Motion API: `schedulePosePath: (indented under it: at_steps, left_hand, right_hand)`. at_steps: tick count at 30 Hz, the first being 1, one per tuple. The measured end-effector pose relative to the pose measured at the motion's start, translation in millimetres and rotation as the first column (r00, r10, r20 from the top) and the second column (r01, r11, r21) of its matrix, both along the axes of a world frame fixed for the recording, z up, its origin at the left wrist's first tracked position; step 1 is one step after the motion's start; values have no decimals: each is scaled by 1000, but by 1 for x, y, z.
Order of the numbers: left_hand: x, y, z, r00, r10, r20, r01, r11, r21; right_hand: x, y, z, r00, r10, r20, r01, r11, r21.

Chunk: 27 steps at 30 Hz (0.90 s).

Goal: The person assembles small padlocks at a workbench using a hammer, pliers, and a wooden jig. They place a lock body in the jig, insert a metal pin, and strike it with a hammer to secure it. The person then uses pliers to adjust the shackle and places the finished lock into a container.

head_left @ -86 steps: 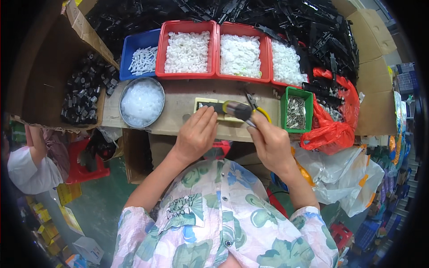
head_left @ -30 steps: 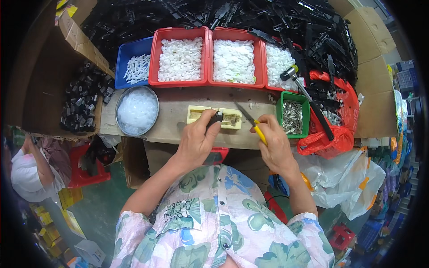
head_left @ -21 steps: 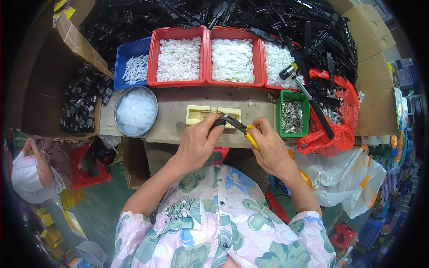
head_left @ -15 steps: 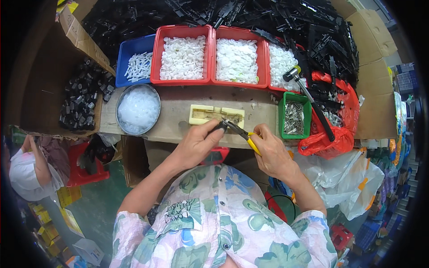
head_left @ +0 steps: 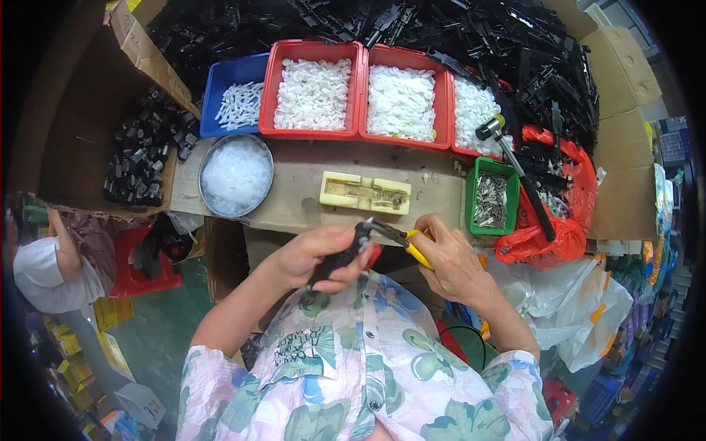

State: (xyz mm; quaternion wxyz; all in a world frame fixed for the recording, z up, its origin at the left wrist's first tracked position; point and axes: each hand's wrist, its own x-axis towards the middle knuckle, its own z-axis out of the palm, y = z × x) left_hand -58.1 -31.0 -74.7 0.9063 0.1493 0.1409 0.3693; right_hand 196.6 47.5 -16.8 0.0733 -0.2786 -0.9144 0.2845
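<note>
Centre frame, below tabletop point(head_left: 309, 209) edge: left hand point(head_left: 318, 257) wrapped round black part point(head_left: 340, 256). Right hand point(head_left: 450, 259) closed on yellow-handled pliers point(head_left: 393, 237), tips at part's top end. Part prob. light, stiff plastic; grip mid-body, firm. Pliers: hold by handles.

Black part point(head_left: 334, 259) mostly hidden in left hand point(head_left: 318, 257); pliers' yellow handles point(head_left: 416, 248) half covered by right hand point(head_left: 450, 259).

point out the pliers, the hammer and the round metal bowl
pliers point(head_left: 412, 245): head view, on the yellow handle by the right hand.
hammer point(head_left: 528, 194): head view, on the black handle.
round metal bowl point(head_left: 209, 152): head view, on its upper left rim.
</note>
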Motion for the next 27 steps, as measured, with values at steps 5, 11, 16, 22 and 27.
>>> schedulePosePath:
  at_steps: [5, 11, 16, 22, 27]
  left_hand:
    - [-45, -43, 10, 837, 131, -531, -122, 991, 53]
    - [-21, -36, 21, 580, 445, -682, -200, 890, 411]
    - [-10, -31, 20, 498, 523, -691, -100, 827, 554]
    - [-15, -26, 18, 465, 541, -701, -10, 795, 606]
    - [-14, -26, 21, 508, 521, -686, -14, 801, 598]
  right_hand:
    - [4, 11, -3, 988, -84, 131, 87, 996, -12]
    - [-21, -3, -8, 997, 81, 21, -82, 993, 82]
    - [-28, -11, -1, 993, 87, 83, -98, 985, 144]
    - [-23, -13, -6, 994, 106, 17, -107, 990, 90]
    - [-21, -17, -4, 992, 130, 4, -130, 987, 93]
